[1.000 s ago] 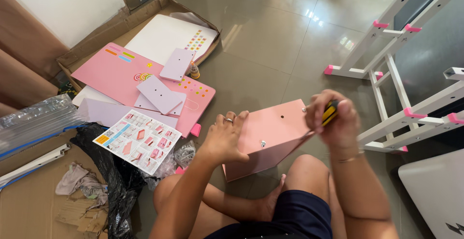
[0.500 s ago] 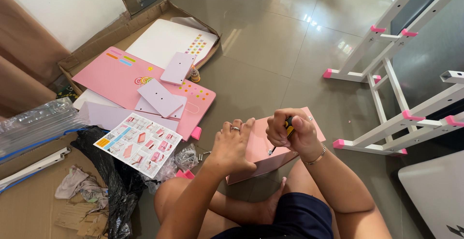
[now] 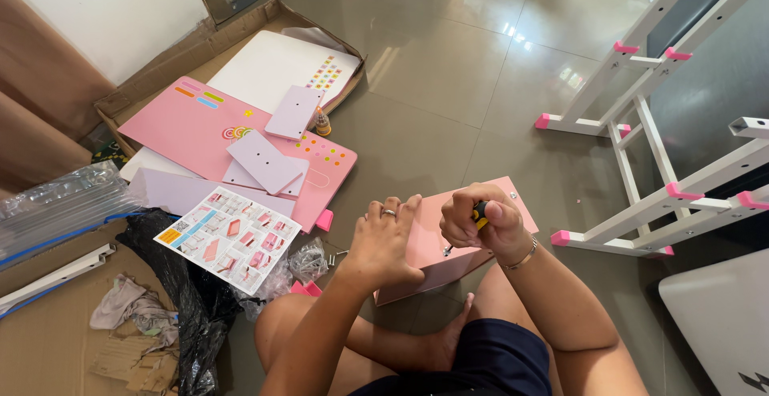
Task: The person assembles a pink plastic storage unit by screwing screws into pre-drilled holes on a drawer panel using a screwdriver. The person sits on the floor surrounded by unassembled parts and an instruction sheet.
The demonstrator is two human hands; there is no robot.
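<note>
Pink panel propped on the tiled floor just in front of the crossed legs, tilted up toward the camera. Held flat under the left hand, fingers spread and pressed on its upper left part, a ring on 1 finger. Gripped in the right hand: a yellow-and-black screwdriver, fingers curled tight round the handle, tip down against the panel's face near its middle.

Off to the right edge of the floor, a white frame with pink end caps, well apart from the panel. At the upper left, an open cardboard box carrying a large pink board with coloured dots, a white board beneath, and 2 pale lilac pieces on top. Beside these, a printed instruction sheet lying partly on black plastic. Between sheet and panel, a small clear bag of screws, near the left wrist.
</note>
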